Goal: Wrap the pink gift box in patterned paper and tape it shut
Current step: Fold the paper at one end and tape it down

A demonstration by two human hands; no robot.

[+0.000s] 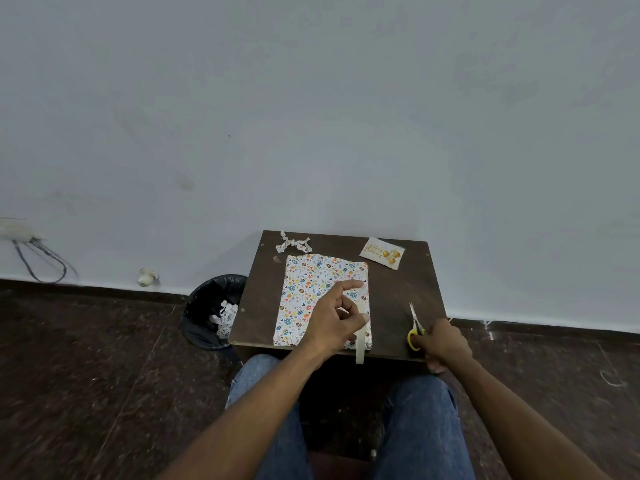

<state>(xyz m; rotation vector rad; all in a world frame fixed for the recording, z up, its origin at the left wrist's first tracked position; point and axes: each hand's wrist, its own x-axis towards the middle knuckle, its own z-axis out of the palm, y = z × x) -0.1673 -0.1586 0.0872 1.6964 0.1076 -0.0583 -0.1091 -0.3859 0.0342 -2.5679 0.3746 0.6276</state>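
The wrapped box (320, 299) lies at the centre of the table (398, 292), pink fully hidden under the patterned paper. The left hand (337, 318) pinches a tape strip (361, 336) along the box's 3 o'clock edge; its tail overhangs toward 6 o'clock. The right hand (445, 344), at 4 o'clock, seems to grip the scissors (415, 329). Press the tape flat first, then snip the tail flush.

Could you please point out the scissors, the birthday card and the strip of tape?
scissors (415, 323): head view, on the blades just above the yellow handle.
birthday card (381, 253): head view, on the card's middle.
strip of tape (360, 351): head view, on the loose end hanging over the table edge.
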